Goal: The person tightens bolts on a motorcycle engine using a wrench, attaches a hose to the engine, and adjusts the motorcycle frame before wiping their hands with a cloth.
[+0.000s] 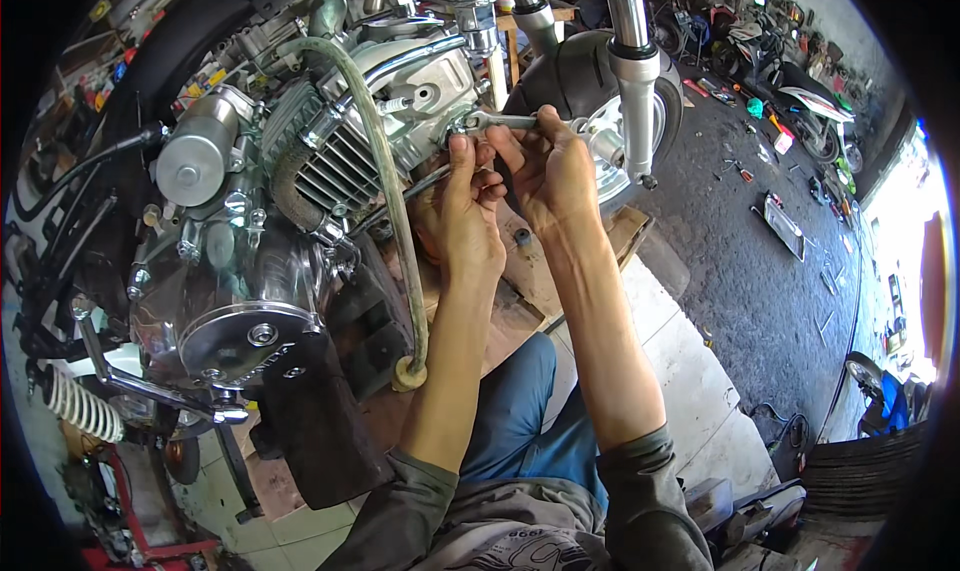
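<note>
A motorcycle engine (260, 321) fills the left half, with a finned cylinder (335, 171) and silver head. A spanner (515, 121) lies horizontally with its left end at a small fitting on the head's right side. My right hand (550, 171) is closed on the spanner, thumb over its shank. My left hand (465, 196) is just left of it, thumb and curled fingers at the fitting under the spanner's end; what they hold is hidden. A translucent hose (385, 191) hangs left of my left arm.
The front wheel (660, 111) and fork leg (635, 91) stand right of my hands. Scattered tools, a metal tray (780, 231) and parked scooters (810, 111) are on the dark floor at right. A wooden board (630, 226) sits below the engine. A shock spring (80, 401) is lower left.
</note>
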`<state>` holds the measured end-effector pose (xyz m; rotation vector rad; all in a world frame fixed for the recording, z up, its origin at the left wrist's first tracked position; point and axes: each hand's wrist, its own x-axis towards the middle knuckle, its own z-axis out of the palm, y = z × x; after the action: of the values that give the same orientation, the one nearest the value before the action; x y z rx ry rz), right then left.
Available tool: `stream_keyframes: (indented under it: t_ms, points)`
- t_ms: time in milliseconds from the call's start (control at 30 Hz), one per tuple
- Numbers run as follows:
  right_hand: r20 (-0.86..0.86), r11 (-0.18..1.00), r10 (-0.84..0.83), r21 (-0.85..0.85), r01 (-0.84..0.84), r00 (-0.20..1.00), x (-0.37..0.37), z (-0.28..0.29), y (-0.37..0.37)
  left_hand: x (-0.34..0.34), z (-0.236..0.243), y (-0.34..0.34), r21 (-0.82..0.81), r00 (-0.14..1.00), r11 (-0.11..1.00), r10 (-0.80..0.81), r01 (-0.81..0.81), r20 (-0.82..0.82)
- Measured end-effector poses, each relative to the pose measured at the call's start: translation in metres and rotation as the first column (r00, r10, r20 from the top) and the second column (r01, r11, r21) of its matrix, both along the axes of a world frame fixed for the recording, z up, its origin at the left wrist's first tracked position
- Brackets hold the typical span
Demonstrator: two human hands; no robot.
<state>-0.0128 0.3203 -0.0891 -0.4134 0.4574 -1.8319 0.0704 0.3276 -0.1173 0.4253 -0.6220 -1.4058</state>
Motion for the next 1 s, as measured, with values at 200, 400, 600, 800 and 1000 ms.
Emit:
stream_keyframes:
  t_ms: [200,400,600,800,1000]
  points:
    - [0.086,0.994,0.091,0.045,-0.095,0.992,0.008,-0.004,0.009,0.002,0.001,0.001,0.042,1.000,0.999,-0.025,0.025,-0.006]
    - [0.164,0.988,0.077,0.122,-0.097,0.983,0.004,0.008,0.018,0.009,0.001,-0.001,-0.001,0.989,0.991,-0.131,0.132,-0.070]
    - [-0.560,0.941,-0.338,-0.187,0.283,0.756,-0.009,0.035,0.014,0.009,-0.004,-0.004,0.016,0.998,0.998,-0.053,0.053,-0.016]
    - [-0.776,0.970,-0.240,-0.173,0.168,0.584,-0.016,0.055,0.009,0.012,-0.009,-0.003,-0.041,0.998,0.997,-0.064,0.065,0.029]
    - [-0.555,0.977,-0.212,-0.121,0.174,0.804,-0.011,0.044,0.004,0.013,-0.014,-0.007,-0.125,0.999,0.991,-0.038,0.040,0.023]
